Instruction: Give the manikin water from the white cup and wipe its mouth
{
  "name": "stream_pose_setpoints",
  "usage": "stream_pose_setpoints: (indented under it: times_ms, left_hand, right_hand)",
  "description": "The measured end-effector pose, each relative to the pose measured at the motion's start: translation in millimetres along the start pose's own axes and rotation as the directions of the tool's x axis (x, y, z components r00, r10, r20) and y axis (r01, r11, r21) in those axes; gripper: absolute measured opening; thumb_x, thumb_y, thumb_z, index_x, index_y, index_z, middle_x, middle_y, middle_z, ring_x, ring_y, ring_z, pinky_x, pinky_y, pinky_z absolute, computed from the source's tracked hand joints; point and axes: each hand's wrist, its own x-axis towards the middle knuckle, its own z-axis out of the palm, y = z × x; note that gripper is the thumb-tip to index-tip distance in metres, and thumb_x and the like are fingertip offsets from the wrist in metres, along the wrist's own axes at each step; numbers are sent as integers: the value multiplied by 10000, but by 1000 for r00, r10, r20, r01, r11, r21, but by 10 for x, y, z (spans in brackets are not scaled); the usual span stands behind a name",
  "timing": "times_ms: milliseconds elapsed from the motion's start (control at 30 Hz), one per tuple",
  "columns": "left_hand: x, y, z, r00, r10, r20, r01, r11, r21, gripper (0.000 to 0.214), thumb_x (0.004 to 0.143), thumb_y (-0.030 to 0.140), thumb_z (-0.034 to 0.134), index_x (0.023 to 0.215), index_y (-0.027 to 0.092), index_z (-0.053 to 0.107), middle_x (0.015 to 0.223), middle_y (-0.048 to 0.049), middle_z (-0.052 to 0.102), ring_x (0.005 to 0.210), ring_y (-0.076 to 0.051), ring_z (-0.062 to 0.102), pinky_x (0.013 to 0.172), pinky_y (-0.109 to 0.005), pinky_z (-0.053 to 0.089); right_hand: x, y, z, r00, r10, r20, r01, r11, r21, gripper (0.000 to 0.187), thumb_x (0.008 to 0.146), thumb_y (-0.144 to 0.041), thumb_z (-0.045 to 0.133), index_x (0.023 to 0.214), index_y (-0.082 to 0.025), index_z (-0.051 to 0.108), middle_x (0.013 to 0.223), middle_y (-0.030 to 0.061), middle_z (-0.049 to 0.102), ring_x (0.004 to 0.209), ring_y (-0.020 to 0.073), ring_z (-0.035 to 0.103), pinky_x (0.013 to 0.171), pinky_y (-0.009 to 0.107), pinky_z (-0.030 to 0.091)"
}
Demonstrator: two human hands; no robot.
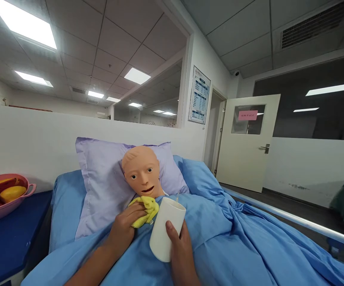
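Observation:
My left hand (126, 222) is closed on a bunched yellow cloth (148, 208) just below the chin of a patient manikin (142, 171). Fingers of my right hand (180, 248) wrap round a white cup (167, 230), tilted a little, with the thumb on its near side. A thin straw-like tip (177, 198) shows above the cup's rim; what is inside the cup is hidden. The manikin's head rests on a lilac pillow (103, 174), its mouth slightly open. A blue quilt (216, 242) covers its body.
To the left, a pink basket (30, 190) of fruit stands on a blue bedside table (7, 246). A metal bed rail (294, 218) runs along the right side. Behind the bed is a low white wall (40, 139); a door (246, 155) stands ajar at the back right.

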Motion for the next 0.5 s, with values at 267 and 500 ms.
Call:
stream_pose_setpoints:
  times_ms: [267, 500]
  left_hand:
    - [-198, 504, -171, 361, -901, 240, 581, 16, -814, 570, 800, 363, 708, 1315, 179, 546, 1168, -118, 720, 1061, -292, 691, 899, -416, 599]
    - [-556, 355, -129, 300, -828, 474, 510, -280, -813, 605, 881, 522, 538, 1359, 152, 555, 1222, -140, 689, 1232, -324, 577, 1097, -494, 461]
  right_hand:
    - [-79, -52, 16, 995, 8, 97, -10, 1000, 12, 754, 592, -599, 813, 1174, -174, 590, 967, 101, 728, 868, 305, 687, 730, 409, 580]
    - [-119, -40, 31, 971, -15, 239, 38, 995, -94, 647, 636, -562, 800, 1140, -198, 623, 965, 80, 720, 848, 275, 674, 721, 378, 571]
